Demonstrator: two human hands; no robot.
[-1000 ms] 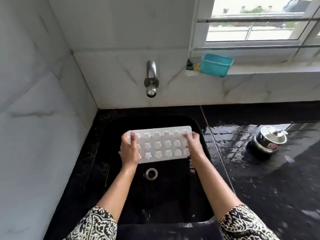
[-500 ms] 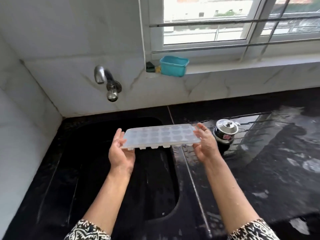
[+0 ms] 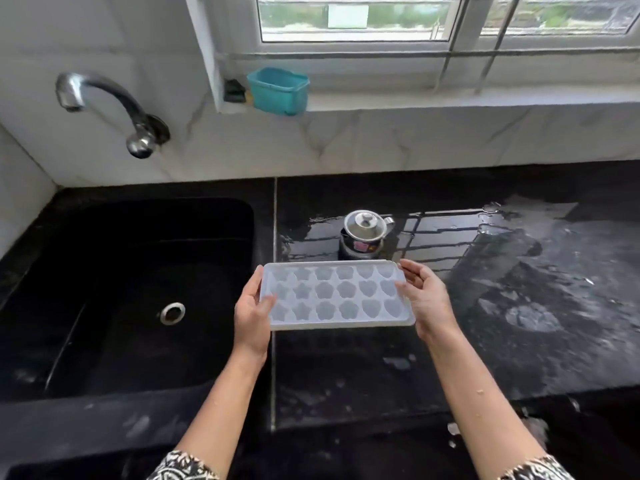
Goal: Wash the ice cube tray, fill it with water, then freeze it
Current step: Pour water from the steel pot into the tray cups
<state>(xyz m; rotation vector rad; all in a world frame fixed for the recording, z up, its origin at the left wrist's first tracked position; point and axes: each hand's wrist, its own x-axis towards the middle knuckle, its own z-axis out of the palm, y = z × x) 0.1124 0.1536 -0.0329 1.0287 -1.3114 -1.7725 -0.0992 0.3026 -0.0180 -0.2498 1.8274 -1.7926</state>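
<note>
A white translucent ice cube tray (image 3: 335, 295) with star, flower and shell-shaped cells is held level, cells up, above the black counter just right of the sink. My left hand (image 3: 252, 317) grips its left short end, thumb on top. At the right short end my right hand (image 3: 428, 299) holds it with the fingers along the edge. The black sink (image 3: 104, 271) lies to the left, its steel drain (image 3: 172, 313) bare. On the back wall a steel tap (image 3: 104, 105) has its spout swung left; no water runs from it.
A small steel pot with a lid (image 3: 364, 233) stands on the wet black counter (image 3: 519, 306) just behind the tray. On the window ledge sit a teal plastic tub (image 3: 278, 91) and a dark sponge (image 3: 234, 91). White marble walls close the left side and back.
The tray was turned from cells-down to cells-up and carried right, from over the sink to over the counter. My view swung right with it.
</note>
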